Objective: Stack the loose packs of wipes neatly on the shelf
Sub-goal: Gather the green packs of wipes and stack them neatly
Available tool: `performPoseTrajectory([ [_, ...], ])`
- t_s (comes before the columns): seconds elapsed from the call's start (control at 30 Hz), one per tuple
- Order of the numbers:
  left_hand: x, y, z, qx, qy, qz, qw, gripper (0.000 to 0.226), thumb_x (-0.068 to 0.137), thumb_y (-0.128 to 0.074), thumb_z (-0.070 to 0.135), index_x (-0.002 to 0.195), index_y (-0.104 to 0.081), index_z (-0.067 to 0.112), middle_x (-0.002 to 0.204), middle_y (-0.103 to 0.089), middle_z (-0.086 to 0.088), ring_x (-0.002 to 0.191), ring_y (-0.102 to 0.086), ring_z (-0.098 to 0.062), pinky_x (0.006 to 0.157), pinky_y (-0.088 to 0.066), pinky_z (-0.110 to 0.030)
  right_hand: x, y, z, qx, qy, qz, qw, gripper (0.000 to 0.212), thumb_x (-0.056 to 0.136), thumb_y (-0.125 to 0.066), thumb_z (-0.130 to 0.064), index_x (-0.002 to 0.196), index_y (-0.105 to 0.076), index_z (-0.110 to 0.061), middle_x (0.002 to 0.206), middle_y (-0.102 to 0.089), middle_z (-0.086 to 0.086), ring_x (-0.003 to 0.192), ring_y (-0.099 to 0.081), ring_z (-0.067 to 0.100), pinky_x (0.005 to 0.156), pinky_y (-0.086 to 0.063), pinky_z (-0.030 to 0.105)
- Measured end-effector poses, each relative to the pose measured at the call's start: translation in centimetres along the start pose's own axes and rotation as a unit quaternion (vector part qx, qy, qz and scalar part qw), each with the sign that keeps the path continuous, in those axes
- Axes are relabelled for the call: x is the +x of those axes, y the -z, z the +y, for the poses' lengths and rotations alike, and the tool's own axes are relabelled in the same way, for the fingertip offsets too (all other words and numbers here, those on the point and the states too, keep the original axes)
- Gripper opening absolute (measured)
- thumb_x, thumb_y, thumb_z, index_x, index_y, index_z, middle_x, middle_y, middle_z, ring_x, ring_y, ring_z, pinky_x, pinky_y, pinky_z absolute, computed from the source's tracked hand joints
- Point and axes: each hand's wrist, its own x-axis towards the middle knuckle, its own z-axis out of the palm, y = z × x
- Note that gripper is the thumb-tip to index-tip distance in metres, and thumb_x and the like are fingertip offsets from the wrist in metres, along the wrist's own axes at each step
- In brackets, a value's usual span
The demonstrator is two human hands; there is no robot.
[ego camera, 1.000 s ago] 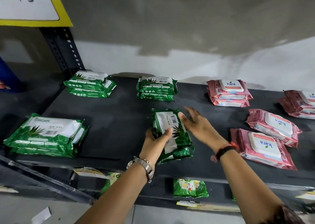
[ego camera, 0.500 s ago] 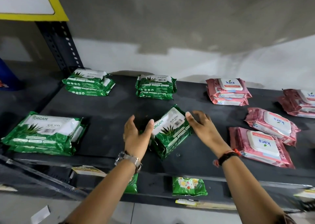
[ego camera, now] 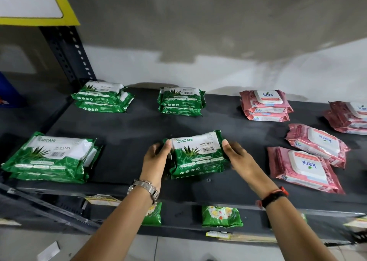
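Note:
A green pack of wipes (ego camera: 197, 154) lies flat on the dark shelf (ego camera: 131, 127), squared to its front edge, on top of another green pack. My left hand (ego camera: 157, 158) grips its left end and my right hand (ego camera: 237, 155) grips its right end. Three more green stacks sit at front left (ego camera: 51, 157), back left (ego camera: 102, 97) and back middle (ego camera: 181, 100). Pink packs lie to the right: a stack at the back (ego camera: 265, 105), another at the far right (ego camera: 351, 117), and two loose ones (ego camera: 315, 145) (ego camera: 303, 169) overlapping near the front.
A perforated steel upright (ego camera: 68, 52) stands at the shelf's back left, under a yellow-edged sign (ego camera: 33, 2). The white wall runs close behind the packs. Small green packets (ego camera: 221, 216) lie on the lower shelf below.
The green pack has been turned from lengthwise through a diagonal to lying square with the shelf front. Both hands moved from loose touches to gripping its two ends.

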Motion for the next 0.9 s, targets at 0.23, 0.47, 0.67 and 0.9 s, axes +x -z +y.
performPoseTrajectory([
  [0.23, -0.2, -0.2, -0.7, 0.05, -0.002, -0.082, 0.995, 0.023, 0.079, -0.06, 0.028, 0.102, -0.056, 0.025, 0.112, -0.058, 0.007, 0.111, -0.049, -0.013, 0.089, -0.032, -0.024, -1.0, -2.4, -0.3, 0.085, -0.037, 0.001, 0.996, 0.054, 0.088, -0.033, -0.05, 0.135, -0.032, -0.023, 0.146, -0.036, 0.003, 0.136, -0.028, 0.021, 0.113, -0.024, 0.047],
  [0.47, 0.6, 0.5, -0.8, 0.046, 0.002, -0.085, 0.995, 0.072, 0.074, -0.059, 0.05, 0.132, -0.036, 0.015, 0.138, -0.038, 0.007, 0.124, -0.033, -0.01, 0.098, -0.022, -0.028, -1.1, -1.9, 0.0, 0.116, -0.061, 0.003, 0.991, 0.04, 0.089, -0.029, -0.05, 0.115, -0.047, -0.027, 0.127, -0.048, 0.003, 0.128, -0.036, 0.022, 0.111, -0.026, 0.046],
  [0.67, 0.1, 0.5, -0.6, 0.077, -0.018, -0.096, 0.992, 0.008, 0.082, -0.058, 0.027, 0.088, -0.062, 0.028, 0.102, -0.063, 0.01, 0.105, -0.052, -0.012, 0.082, -0.038, -0.022, -1.8, -3.3, -0.1, 0.115, -0.067, -0.001, 0.991, 0.053, 0.091, -0.029, -0.047, 0.129, -0.036, -0.011, 0.146, -0.026, 0.008, 0.131, -0.022, 0.018, 0.093, -0.017, 0.028],
  [0.9, -0.1, 1.3, -0.7, 0.057, -0.008, -0.076, 0.995, 0.034, 0.085, -0.053, 0.028, 0.117, -0.052, 0.016, 0.121, -0.054, 0.002, 0.111, -0.043, -0.011, 0.094, -0.025, -0.029, -2.4, -4.4, -0.8, 0.126, -0.064, -0.017, 0.99, 0.051, 0.091, -0.027, -0.045, 0.129, -0.035, -0.012, 0.147, -0.022, 0.006, 0.131, -0.019, 0.017, 0.086, -0.013, 0.025],
])
